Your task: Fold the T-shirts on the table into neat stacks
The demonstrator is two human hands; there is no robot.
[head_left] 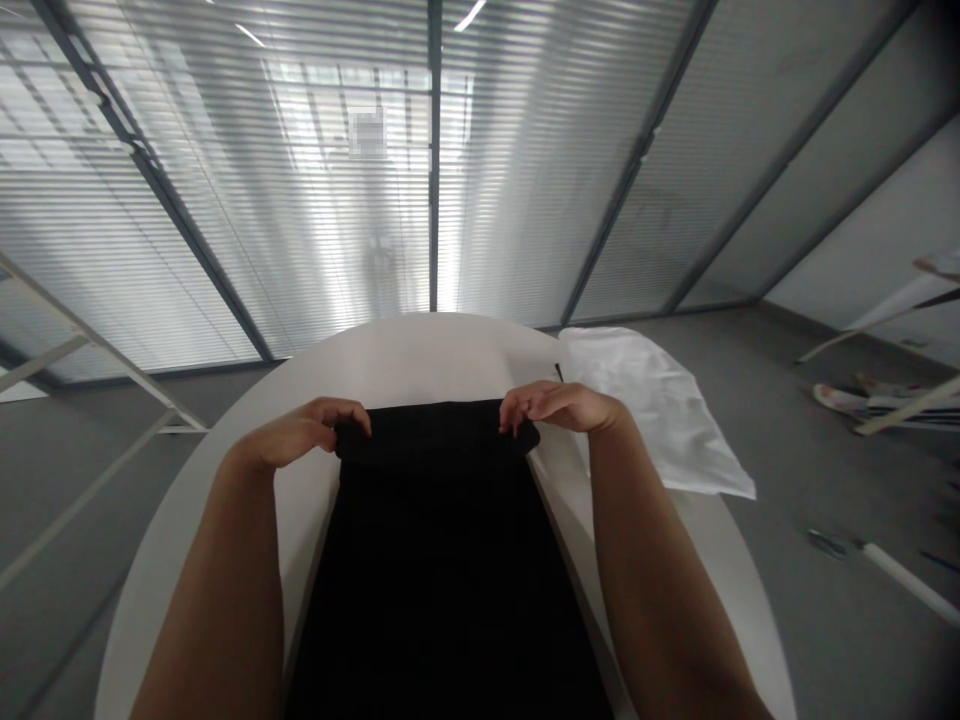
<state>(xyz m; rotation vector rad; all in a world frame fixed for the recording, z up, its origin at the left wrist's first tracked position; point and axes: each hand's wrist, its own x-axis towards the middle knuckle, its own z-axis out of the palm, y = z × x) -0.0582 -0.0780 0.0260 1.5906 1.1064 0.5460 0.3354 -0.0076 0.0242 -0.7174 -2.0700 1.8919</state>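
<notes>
A long black fabric garment (439, 560) lies flat on the round white table (420, 355), running from near me toward the far side. Its far end looks folded over into a thick band. My left hand (307, 432) curls over the band's left corner, and my right hand (555, 405) pinches the right corner with its fingertips. A white cloth (660, 410) lies beyond my right hand, partly on the table and apparently hanging past its edge. Neither hand touches it.
A small black tip (559, 372) pokes up by the white cloth. Glass partitions with blinds (435, 170) stand beyond the table. A white metal frame (82, 380) stands at left. On the grey floor (787, 380) at right lie a white tube (892, 575) and striped items (892, 405).
</notes>
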